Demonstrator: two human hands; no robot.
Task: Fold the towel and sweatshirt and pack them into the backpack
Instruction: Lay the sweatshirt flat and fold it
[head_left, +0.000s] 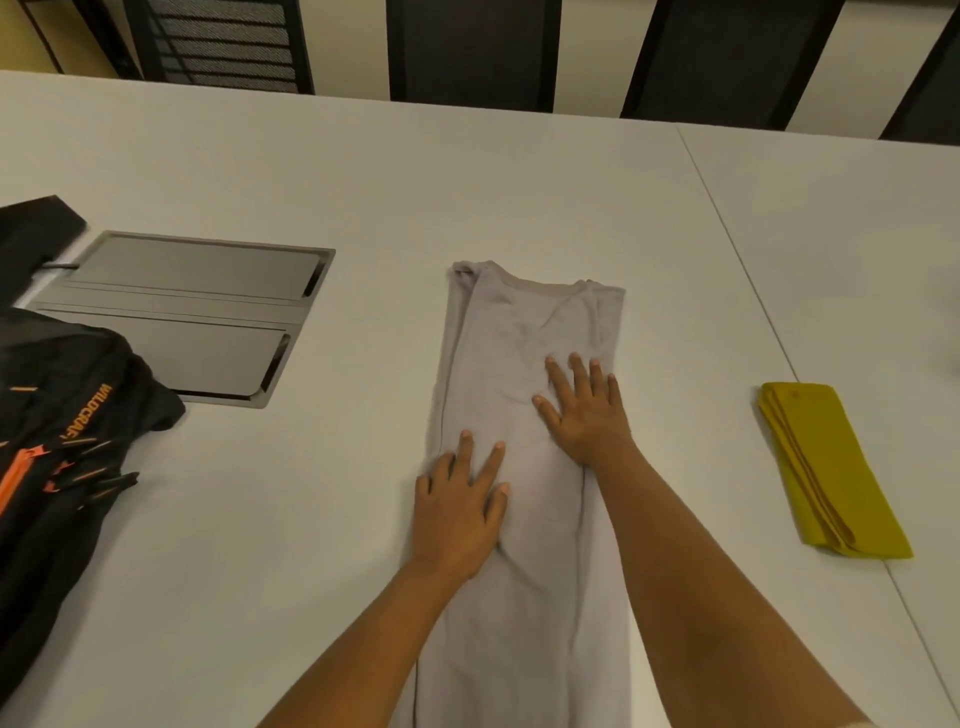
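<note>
**Towel folded, sweatshirt halfway, nothing packed yet**

The grey sweatshirt (519, 322) lies in the middle of the desk (311, 156) as a long narrow strip running from the near edge toward the far side. Its sides appear to be turned in already, with the neckline at the far end. Both hands lie flat on it. The left hand (457, 514) rests on the strip's left edge. The right hand (587, 415) presses a little farther up, on the right half. The fingers (558, 374) of both are straight and spread apart, gripping nothing, so this looks like smoothing the cloth.

I judge the lengthwise fold done. The strip seems to need folding crosswise, perhaps more than once, before it is small enough to pack.

To the right, well apart from the sweatshirt, the yellow towel (831, 467) lies as a flat layered rectangle, so its folding looks finished.

At the left edge the black backpack (62, 441) with an orange zip lies slumped on the desk. I cannot tell whether its main pocket is open. Neither item is in it, so both packing steps remain.

Between the backpack and the sweatshirt a grey metal hatch (192, 312) is set into the desk.
</note>
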